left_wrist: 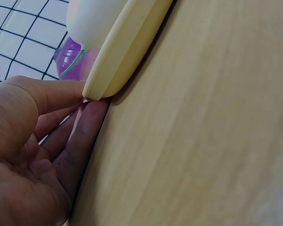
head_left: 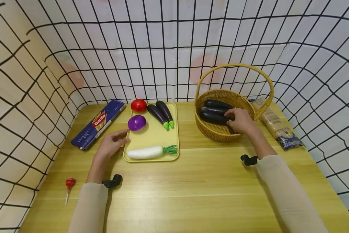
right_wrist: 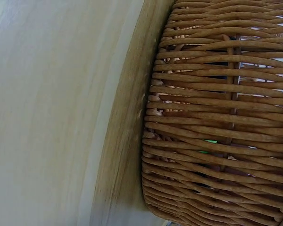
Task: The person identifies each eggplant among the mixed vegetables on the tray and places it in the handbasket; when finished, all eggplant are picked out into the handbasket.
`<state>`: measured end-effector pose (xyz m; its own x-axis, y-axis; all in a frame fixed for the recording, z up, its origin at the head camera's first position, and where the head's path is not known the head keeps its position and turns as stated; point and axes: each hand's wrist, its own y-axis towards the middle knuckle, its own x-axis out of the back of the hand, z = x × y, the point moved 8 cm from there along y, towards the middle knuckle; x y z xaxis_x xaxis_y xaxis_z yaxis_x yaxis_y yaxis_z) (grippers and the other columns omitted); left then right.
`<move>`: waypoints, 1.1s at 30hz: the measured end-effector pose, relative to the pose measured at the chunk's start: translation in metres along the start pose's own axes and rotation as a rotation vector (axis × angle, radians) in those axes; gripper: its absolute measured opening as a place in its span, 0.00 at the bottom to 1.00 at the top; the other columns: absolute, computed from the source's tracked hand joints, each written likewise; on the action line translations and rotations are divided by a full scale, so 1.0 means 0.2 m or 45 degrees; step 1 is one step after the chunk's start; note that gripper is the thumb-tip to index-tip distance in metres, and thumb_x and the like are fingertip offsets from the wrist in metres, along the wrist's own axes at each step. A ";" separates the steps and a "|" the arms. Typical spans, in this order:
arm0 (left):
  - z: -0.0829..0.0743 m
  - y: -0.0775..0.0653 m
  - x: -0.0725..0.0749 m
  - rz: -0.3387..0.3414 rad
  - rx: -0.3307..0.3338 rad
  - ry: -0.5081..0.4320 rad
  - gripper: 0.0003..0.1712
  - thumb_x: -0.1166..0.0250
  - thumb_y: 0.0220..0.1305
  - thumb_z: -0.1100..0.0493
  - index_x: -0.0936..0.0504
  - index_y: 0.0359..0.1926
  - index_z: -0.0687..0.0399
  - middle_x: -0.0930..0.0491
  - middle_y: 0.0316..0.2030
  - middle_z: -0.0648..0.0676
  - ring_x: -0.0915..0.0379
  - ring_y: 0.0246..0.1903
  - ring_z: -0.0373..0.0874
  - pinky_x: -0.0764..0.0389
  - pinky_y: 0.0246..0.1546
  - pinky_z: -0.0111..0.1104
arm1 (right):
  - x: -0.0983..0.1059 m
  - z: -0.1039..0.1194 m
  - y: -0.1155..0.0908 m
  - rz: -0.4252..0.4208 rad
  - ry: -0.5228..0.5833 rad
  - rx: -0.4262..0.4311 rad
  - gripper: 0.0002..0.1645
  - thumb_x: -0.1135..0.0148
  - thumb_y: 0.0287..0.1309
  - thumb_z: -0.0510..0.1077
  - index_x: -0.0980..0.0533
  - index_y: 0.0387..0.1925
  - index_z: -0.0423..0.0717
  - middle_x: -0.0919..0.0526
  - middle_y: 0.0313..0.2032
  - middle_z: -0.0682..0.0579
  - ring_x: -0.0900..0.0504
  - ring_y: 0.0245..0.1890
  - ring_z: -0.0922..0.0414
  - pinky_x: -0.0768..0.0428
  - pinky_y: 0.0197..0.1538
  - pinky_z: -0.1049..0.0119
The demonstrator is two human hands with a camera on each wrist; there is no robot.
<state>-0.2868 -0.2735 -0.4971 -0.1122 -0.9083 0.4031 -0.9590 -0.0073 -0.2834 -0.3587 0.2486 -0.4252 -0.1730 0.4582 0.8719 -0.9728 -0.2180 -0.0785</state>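
At the left edge of a yellow tray [head_left: 151, 139], my left hand [head_left: 111, 145] pinches the rim between thumb and fingers, as the left wrist view also shows of the tray [left_wrist: 115, 61]. On this tray lie a white radish [head_left: 145, 152] with green leaves, a purple round vegetable [head_left: 137, 123], a red tomato [head_left: 139, 105] and two small eggplants [head_left: 160, 113]. My right hand [head_left: 241, 119] reaches into a wicker basket [head_left: 212, 131] and grips the green stem end of an eggplant [head_left: 212, 117]. More dark eggplants [head_left: 216, 104] lie behind it. Basket wicker [right_wrist: 217, 117] hides the right hand's fingers in its wrist view.
A blue spaghetti box [head_left: 98, 124] lies left of the tray, and a red lollipop [head_left: 70, 183] lies nearer the front left. Right of the basket lies a plastic food packet [head_left: 279, 127]. The basket's tall handle [head_left: 235, 65] arches above it. Black wire grid [head_left: 163, 48] encloses the table's back and sides.
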 end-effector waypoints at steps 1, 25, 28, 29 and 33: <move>0.00 0.00 0.00 -0.001 0.003 -0.001 0.33 0.31 0.70 0.52 0.28 0.74 0.42 0.28 0.73 0.53 0.25 0.53 0.48 0.15 0.44 0.26 | 0.00 0.00 0.00 -0.007 0.001 0.001 0.21 0.37 0.68 0.38 0.22 0.60 0.37 0.19 0.59 0.33 0.24 0.61 0.36 0.24 0.63 0.39; -0.02 0.04 -0.03 -0.061 -0.025 -0.099 0.31 0.29 0.68 0.56 0.24 0.71 0.44 0.25 0.70 0.53 0.23 0.52 0.49 0.13 0.41 0.29 | 0.11 0.15 -0.11 -0.272 0.154 0.138 0.20 0.35 0.70 0.49 0.19 0.55 0.41 0.15 0.51 0.37 0.17 0.49 0.42 0.19 0.52 0.43; -0.01 0.03 -0.01 -0.042 -0.015 -0.082 0.31 0.30 0.68 0.55 0.24 0.71 0.43 0.25 0.70 0.53 0.22 0.52 0.48 0.13 0.42 0.29 | 0.09 0.20 -0.12 -0.295 0.185 0.150 0.19 0.35 0.70 0.49 0.19 0.55 0.41 0.15 0.50 0.39 0.17 0.50 0.42 0.19 0.53 0.44; -0.01 0.03 -0.01 -0.031 -0.014 -0.079 0.31 0.30 0.69 0.55 0.24 0.71 0.43 0.25 0.70 0.53 0.22 0.52 0.49 0.13 0.43 0.29 | 0.09 0.22 -0.13 -0.311 0.192 0.156 0.18 0.34 0.70 0.48 0.18 0.54 0.42 0.14 0.50 0.40 0.17 0.50 0.42 0.18 0.52 0.44; 0.01 0.02 0.00 -0.009 -0.013 -0.057 0.32 0.30 0.69 0.53 0.25 0.72 0.42 0.26 0.71 0.53 0.23 0.53 0.48 0.13 0.45 0.29 | 0.05 0.29 -0.14 -0.373 0.215 0.206 0.16 0.34 0.69 0.47 0.18 0.53 0.44 0.13 0.48 0.43 0.15 0.47 0.45 0.17 0.50 0.50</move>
<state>-0.2892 -0.2754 -0.5002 -0.0935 -0.9261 0.3654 -0.9624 -0.0099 -0.2714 -0.3245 0.2096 -0.3855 0.0726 0.6542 0.7528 -0.9503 -0.1838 0.2514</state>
